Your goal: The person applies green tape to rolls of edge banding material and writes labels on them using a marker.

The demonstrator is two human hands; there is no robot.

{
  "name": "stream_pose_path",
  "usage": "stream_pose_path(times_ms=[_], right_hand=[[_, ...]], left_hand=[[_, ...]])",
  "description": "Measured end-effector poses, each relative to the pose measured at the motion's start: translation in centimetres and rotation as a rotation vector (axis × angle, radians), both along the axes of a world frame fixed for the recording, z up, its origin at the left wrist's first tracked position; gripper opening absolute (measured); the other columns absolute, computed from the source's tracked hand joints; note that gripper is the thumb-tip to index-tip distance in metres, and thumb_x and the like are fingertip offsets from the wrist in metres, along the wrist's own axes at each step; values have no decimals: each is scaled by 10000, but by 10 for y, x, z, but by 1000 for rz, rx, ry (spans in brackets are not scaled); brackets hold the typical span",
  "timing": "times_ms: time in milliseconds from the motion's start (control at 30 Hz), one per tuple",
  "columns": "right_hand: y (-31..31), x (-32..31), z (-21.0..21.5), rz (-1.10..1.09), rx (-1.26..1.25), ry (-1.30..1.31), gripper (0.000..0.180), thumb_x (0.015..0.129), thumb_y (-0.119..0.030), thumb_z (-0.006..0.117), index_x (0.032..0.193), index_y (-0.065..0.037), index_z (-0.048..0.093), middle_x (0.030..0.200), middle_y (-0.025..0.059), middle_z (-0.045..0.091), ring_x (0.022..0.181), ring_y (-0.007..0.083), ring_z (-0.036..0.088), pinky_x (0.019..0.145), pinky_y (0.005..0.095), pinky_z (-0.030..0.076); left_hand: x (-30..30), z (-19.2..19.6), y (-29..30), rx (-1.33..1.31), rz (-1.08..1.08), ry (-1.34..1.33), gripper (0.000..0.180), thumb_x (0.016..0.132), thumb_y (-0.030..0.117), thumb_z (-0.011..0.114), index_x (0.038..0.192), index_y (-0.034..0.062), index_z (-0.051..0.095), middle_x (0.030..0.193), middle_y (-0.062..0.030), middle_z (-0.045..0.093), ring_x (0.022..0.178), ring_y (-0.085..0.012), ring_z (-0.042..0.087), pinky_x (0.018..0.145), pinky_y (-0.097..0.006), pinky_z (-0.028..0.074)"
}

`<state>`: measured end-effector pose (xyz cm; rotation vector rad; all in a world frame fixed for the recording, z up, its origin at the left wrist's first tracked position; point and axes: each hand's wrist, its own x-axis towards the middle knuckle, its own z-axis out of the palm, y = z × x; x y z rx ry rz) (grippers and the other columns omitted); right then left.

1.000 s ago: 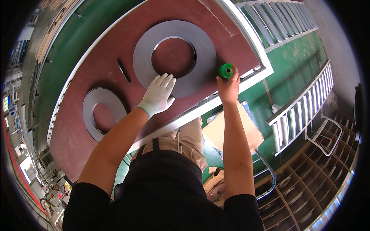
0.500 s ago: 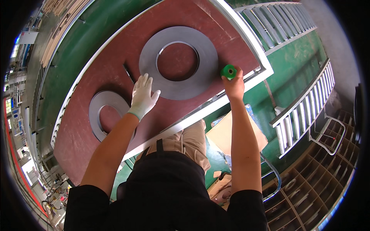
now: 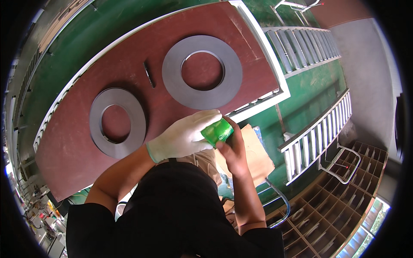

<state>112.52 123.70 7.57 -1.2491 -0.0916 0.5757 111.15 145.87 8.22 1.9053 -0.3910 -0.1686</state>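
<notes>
A long silver metal roller conveyor (image 3: pixel 319 136) stands on green flooring (image 3: pixel 303 86) near a brown rack (image 3: pixel 329 205) of rectangular compartments.

Industrial workshop, viewed from above. The setting is identified by its green-coated floor (image 3: pixel 307 90), a broad workbench (image 3: pixel 69 142) with dark red top and pale edging, and two slatted metal frames (image 3: pixel 303 49) (their parallel bars resemble conveyor rollers). Supporting features: flat grey rings (image 3: pixel 172 71) on the bench, a compartmented brown rack (image 3: pixel 340 206) at lower right, and cluttered equipment (image 3: pixel 49 217), indistinct, at lower left.
</notes>
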Motion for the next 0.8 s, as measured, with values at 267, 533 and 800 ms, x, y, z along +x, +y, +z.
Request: stream_pose_path(times_ms=[267,533,800], right_hand=[[13,-25,31,-80,-608,-625,936,682,-135,1003,1473,-45,511,1461,227,548,1311,376,588,986,448,581],[17,-41,44,-116,-783,-824,883,635,-105,968,1396,-18,528,1407,248,588,1284,432,602,1047,497,532],[24,-47,51,-97,-930,-1012,804,643,-102,947,1353,-28,577,1345,179,619,1201,395,607,992,480,542]], left_hand=[[-35,37,9,-569,124,552,691,915,-12,734,1560,-3,487,1498,-164,591,1270,-243,663,1072,-362,534],[-52,41,-2,-122,291,-281,277,851,-26,770,1120,15,719,1170,-150,757,1059,-353,741,875,-416,601],[-48,44,1,222,235,-358,152,821,-8,747,948,56,695,950,-96,748,849,-337,728,729,-440,581]])
